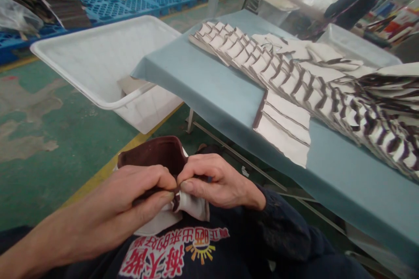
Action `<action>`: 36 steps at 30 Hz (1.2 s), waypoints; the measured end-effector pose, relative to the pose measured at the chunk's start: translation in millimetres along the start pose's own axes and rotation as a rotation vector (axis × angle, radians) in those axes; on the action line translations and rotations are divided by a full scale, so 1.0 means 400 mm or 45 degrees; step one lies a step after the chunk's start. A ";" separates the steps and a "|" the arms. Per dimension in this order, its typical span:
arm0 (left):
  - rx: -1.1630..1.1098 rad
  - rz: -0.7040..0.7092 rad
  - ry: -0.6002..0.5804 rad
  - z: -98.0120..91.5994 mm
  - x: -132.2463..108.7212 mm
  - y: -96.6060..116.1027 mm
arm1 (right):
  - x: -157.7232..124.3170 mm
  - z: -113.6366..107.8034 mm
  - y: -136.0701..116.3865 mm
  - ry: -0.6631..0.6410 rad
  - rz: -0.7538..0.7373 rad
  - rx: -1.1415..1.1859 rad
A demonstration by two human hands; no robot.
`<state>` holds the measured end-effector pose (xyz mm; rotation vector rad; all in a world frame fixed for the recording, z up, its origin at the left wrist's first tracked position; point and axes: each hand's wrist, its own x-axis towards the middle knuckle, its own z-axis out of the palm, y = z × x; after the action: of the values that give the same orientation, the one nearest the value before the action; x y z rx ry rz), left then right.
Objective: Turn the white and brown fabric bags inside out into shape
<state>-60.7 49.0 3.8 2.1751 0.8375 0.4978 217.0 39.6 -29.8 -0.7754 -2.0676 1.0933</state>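
Note:
Both my hands pinch one piece of fabric [153,150], brown on one face and off-white on the other, low in front of my body. My left hand [131,200] comes from the lower left, thumb and forefinger closed on the fabric's edge. Right beside it, my right hand [218,181] grips the same edge, the fingertips of both nearly touching. Part of the fabric hangs below the fingers over my dark clothing. On the blue-covered table [209,83], a flat off-white piece with dark edging [284,128] lies near the front edge.
Long overlapping rows of off-white and brown pieces [262,63] run along the table. A white plastic bin [81,56] stands by its left end. Blue pallets [127,4] with goods are behind. A person in dark clothing [356,4] is at the upper right.

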 end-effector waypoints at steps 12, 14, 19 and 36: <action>0.261 0.202 0.148 0.040 -0.008 -0.030 | -0.001 0.030 0.023 -0.023 0.170 0.087; 0.254 0.193 0.130 0.031 0.003 -0.034 | 0.009 0.040 0.013 -0.048 0.275 0.291; -0.037 0.018 -0.097 -0.051 0.029 -0.031 | -0.003 0.063 0.005 0.156 0.040 0.295; -0.166 0.028 -0.082 -0.095 -0.007 -0.015 | -0.116 0.010 0.002 0.407 -0.281 -0.731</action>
<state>-86.6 69.3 23.7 2.0714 0.7270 0.4778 242.3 3.4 -45.0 -0.8926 -2.1320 0.2237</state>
